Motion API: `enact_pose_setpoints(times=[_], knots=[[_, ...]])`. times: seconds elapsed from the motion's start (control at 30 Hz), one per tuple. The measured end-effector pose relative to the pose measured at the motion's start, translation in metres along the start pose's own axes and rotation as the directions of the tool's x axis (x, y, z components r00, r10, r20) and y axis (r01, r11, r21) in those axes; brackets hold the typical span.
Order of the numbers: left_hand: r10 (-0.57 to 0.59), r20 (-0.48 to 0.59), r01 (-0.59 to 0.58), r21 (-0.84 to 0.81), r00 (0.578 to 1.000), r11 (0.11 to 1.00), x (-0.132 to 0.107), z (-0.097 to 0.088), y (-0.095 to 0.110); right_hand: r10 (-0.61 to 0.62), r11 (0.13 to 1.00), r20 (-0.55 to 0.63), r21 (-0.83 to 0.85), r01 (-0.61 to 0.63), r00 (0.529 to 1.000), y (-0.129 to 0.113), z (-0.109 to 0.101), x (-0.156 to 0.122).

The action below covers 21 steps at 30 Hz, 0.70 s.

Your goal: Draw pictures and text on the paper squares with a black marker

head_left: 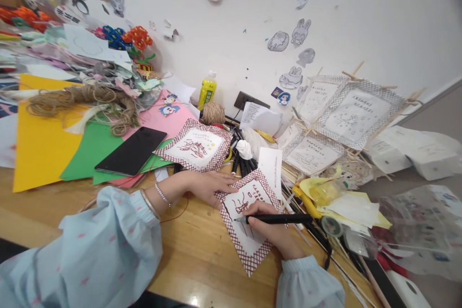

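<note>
A white sheet with a red crosshatched border (249, 262) lies tilted on the wooden table, bearing dark red writing and line drawing. My right hand (269, 228) grips a black pen (285, 219), its tip over the lower left part of the sheet. Flat and with fingers stretched out, my left hand (209, 187) rests at the sheet's upper left edge. Just beyond it lies a second red-bordered sheet (197, 147) with a red drawing and yellow dots. A black tablet or large phone (132, 151) lies left of that sheet.
Yellow paper (46, 139), green paper (86, 154) and a twine bundle (83, 101) cover the left side. A bottle (207, 89) and twine ball (212, 113) stand near the wall. Framed drawings on sticks (361, 110) lean at right, above a yellow glue gun (306, 202) and plastic bags (422, 221).
</note>
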<state>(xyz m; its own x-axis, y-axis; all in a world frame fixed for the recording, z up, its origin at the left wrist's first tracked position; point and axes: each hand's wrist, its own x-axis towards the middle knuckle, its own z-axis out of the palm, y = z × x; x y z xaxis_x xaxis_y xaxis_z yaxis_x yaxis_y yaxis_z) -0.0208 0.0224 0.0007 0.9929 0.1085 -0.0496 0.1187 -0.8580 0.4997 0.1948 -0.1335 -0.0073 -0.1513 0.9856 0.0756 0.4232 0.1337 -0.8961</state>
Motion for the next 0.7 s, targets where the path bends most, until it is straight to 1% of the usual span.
enact_pose_setpoints(times=[0.2, 0.37, 0.57, 0.7], knots=[[-0.045, 0.041, 0.044, 0.035, 0.998, 0.998, 0.0, -0.004, 0.008, 0.048, 0.998, 0.003, -0.042, -0.048, 0.999, -0.005, 0.003, -0.009], [-0.098, 0.059, 0.094, 0.06, 0.993, 0.994, -0.001, -0.007, 0.015, 0.042, 0.995, 0.007, -0.092, -0.041, 0.999, -0.007, 0.003, -0.01], [-0.1, 0.077, 0.096, 0.058, 0.992, 0.994, -0.001, -0.007, 0.014, 0.06, 0.991, 0.017, -0.122, -0.058, 0.998, -0.01, 0.003, -0.01], [-0.088, 0.063, 0.085, 0.038, 0.994, 0.996, -0.001, -0.006, 0.011, 0.032, 0.994, 0.01, -0.106, -0.03, 0.999, -0.009, 0.003, -0.01]])
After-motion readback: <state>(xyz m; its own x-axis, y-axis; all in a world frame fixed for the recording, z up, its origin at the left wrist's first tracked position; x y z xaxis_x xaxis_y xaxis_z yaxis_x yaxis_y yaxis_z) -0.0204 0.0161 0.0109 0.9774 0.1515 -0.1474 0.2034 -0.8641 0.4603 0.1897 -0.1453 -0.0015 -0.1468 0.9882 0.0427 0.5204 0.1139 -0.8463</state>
